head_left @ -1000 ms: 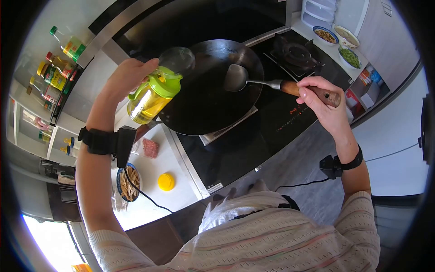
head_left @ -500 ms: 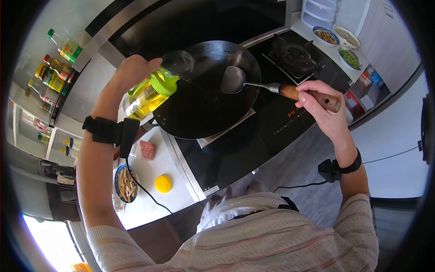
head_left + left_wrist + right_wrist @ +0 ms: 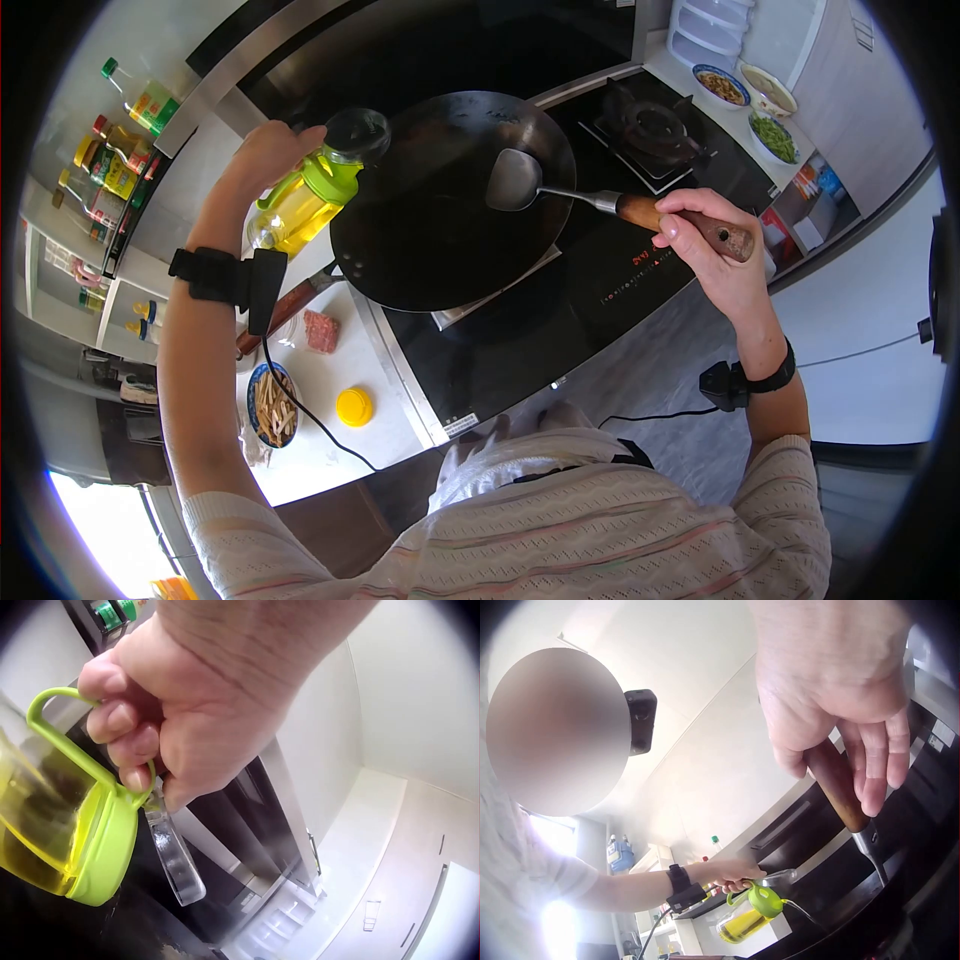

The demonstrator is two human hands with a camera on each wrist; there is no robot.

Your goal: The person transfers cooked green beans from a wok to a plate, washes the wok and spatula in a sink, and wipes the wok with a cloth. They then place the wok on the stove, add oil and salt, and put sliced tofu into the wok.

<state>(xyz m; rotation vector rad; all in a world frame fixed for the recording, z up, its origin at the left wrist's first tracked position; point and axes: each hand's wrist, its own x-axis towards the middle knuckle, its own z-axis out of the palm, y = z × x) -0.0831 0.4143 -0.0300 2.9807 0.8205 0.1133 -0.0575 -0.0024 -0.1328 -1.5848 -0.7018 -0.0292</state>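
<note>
My left hand (image 3: 272, 157) grips the green handle of a glass oil pitcher (image 3: 303, 213), tilted beside the wok's left rim, its clear lid (image 3: 357, 135) swung up. Yellow oil shows inside the pitcher (image 3: 37, 814) in the left wrist view. From its spout a thin line runs down toward the wok in the right wrist view. In my right hand (image 3: 718, 255) is the wooden handle of a spatula (image 3: 516, 180), its metal blade over the right part of the black wok (image 3: 430, 250). Fingers and thumb lie around that handle (image 3: 836, 787).
A second burner (image 3: 650, 125) stands at the back right, with bowls of food (image 3: 773, 138) beyond. On the left counter (image 3: 385, 435) are raw meat (image 3: 321, 331), a yellow cap (image 3: 354, 406) and a bowl of pale strips (image 3: 273, 405). Bottles (image 3: 125, 145) line the left shelf.
My left hand has moved left with the pitcher, away from over the wok. The spatula blade has shifted slightly; my right hand keeps its hold.
</note>
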